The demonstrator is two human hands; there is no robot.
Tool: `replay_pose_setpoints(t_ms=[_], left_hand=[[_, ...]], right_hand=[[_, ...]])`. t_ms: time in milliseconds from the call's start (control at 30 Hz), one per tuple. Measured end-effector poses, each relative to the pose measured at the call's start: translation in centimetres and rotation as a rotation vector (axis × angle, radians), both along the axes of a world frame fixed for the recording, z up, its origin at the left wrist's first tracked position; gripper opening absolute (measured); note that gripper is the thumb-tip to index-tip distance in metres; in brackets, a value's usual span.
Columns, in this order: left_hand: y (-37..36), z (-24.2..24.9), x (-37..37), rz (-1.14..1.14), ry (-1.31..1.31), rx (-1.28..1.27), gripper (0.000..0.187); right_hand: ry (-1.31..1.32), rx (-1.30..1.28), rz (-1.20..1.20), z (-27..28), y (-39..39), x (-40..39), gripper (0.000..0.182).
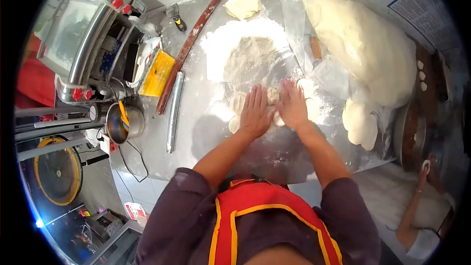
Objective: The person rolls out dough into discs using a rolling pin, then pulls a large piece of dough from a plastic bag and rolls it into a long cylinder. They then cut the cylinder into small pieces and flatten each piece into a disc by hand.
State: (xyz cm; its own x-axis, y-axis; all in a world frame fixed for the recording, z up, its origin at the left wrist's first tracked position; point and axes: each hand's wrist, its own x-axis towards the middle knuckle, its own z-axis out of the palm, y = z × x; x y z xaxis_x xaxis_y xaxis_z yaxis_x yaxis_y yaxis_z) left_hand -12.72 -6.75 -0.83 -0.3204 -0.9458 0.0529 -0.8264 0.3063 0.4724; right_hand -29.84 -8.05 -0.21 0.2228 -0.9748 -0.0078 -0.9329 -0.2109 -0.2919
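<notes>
My left hand [256, 114] lies palm down with its fingers stretched out, over the dough pieces on the metal table. Beside it my right hand [293, 104] is also flat, fingers extended. Small round dough pieces sit around them: one [237, 102] left of my left hand, another [234, 124] by its wrist, and one [312, 110] right of my right hand. A small dough lump [273, 96] shows between the fingers, and a white piece [278, 119] between the thumbs. Whatever is under the palms is hidden. White flour [221, 44] is spread just beyond my fingertips.
A large dough mass [368, 49] covers the table's right side, with flat dough pieces [360, 123] in front. A dough lump [243, 4] sits at the back. Leftward lie a long red-brown stick [191, 51], a metal rod [175, 113] and a pot [115, 126]. Another person's hand [425, 172] is at right.
</notes>
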Motion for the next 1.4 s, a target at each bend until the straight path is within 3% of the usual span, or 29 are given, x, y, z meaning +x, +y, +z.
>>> replay_pose_setpoints(t_ms=[233, 333, 467, 600, 700, 733, 800, 933, 967, 1033, 1067, 1133, 1233, 1300, 1367, 1400], left_hand=[[-0.5, -0.8, -0.4, -0.023, -0.070, -0.037, 0.071], [-0.9, 0.2, 0.9, -0.083, -0.097, 0.033, 0.068], [-0.1, -0.5, 2.2, -0.139, -0.228, -0.032, 0.061], [-0.6, -1.5, 1.4, -0.097, -0.324, -0.038, 0.060], [-1.1, -1.7, 1.4, -0.059, -0.227, -0.047, 0.061], [-1.1, -1.8, 1.5, -0.053, -0.175, -0.092, 0.058], [-1.2, -1.9, 2.7, -0.138, -0.112, -0.048, 0.057], [-3.6, -3.9, 6.8, -0.087, -0.120, -0.167, 0.051], [-3.6, -2.8, 6.5, -0.062, -0.085, -0.066, 0.049], [-4.0, 0.9, 5.1, -0.015, -0.015, 0.117, 0.047], [-4.0, 0.9, 4.2, -0.024, 0.033, 0.018, 0.048], [-3.7, 0.8, 2.9, 0.070, 0.020, 0.087, 0.045], [-3.3, 1.4, 2.7, 0.069, 0.034, 0.142, 0.042], [-3.3, 2.1, 2.9, 0.015, 0.112, 0.123, 0.042], [-3.7, 3.2, 3.1, -0.063, 0.236, 0.062, 0.044], [-4.4, 2.7, 2.6, -0.048, 0.267, 0.194, 0.045]], right_hand=[[0.050, -0.042, 0.048, -0.5, -1.1, -0.2, 0.068], [-0.145, 0.117, -0.095, -1.3, -1.6, 0.4, 0.069], [-0.128, -0.167, 0.128, -1.5, -1.1, 4.7, 0.068], [-0.195, -0.135, 0.062, -2.9, -1.5, 5.2, 0.069], [-0.174, -0.140, 0.029, -2.2, -1.9, 5.4, 0.070], [-0.198, -0.217, 0.024, -2.4, -1.9, 5.4, 0.062], [-0.253, -0.122, 0.212, -1.6, -2.7, 3.9, 0.055], [-0.198, -0.126, 0.032, -0.7, -3.1, -0.8, 0.045], [-0.082, -0.178, 0.044, -0.8, -3.0, -2.0, 0.045], [-0.060, -0.048, 0.074, -0.6, -3.3, -2.9, 0.040], [-0.020, -0.018, 0.088, 0.2, -3.7, -2.6, 0.039], [0.057, 0.066, 0.114, 1.5, -2.7, -2.0, 0.038], [-0.201, -0.043, 0.088, 2.0, 0.3, -2.8, 0.037], [-0.342, -0.091, -0.089, -0.2, -0.2, -5.0, 0.039], [-0.391, 0.068, -0.340, -0.1, -1.8, -7.3, 0.043], [-0.301, 0.001, -0.394, -0.2, -2.5, -7.7, 0.053]])
